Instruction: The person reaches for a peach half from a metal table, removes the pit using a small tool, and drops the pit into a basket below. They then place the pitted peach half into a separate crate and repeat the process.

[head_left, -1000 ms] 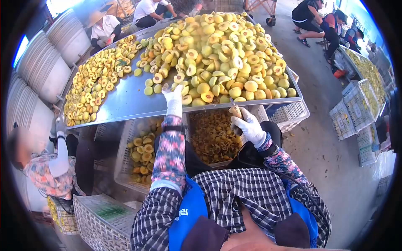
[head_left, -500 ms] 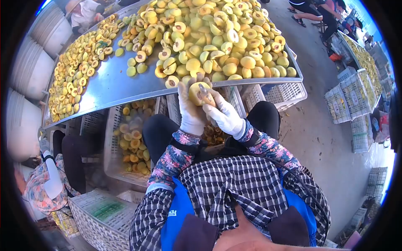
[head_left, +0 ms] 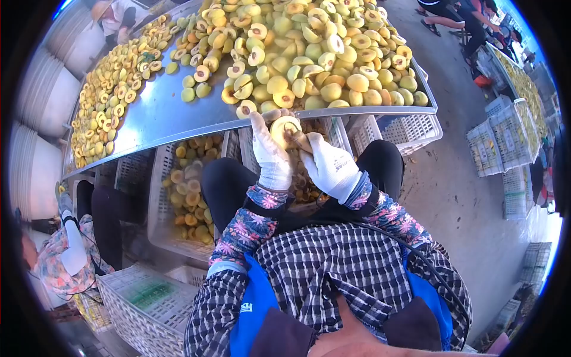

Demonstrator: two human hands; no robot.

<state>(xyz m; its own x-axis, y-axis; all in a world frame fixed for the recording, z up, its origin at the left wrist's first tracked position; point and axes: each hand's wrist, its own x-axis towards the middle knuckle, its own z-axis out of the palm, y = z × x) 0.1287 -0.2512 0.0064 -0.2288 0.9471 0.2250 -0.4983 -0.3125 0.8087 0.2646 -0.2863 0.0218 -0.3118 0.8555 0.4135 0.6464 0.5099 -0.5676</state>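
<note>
My left hand (head_left: 270,152), in a white glove, holds a halved yellow fruit (head_left: 285,132) with its cut face up, just off the table's front edge. My right hand (head_left: 333,166), also gloved, is closed around a small tool with a wooden handle (head_left: 302,141). The tool's tip meets the cut face of the fruit; its exact shape is hard to make out. Beyond both hands, a large heap of halved fruit (head_left: 333,65) lies on the metal table (head_left: 160,113).
Below the table, a crate (head_left: 157,223) holds fruit halves at my left leg. A person (head_left: 71,250) sits at the lower left, another (head_left: 116,18) at the far upper left. Stacked crates (head_left: 502,140) stand on the right; an upside-down-looking crate (head_left: 143,309) is at lower left.
My right hand has moved slightly right and down, with the tool lower against the fruit. More of the fruit's cut face now shows in my left hand.
</note>
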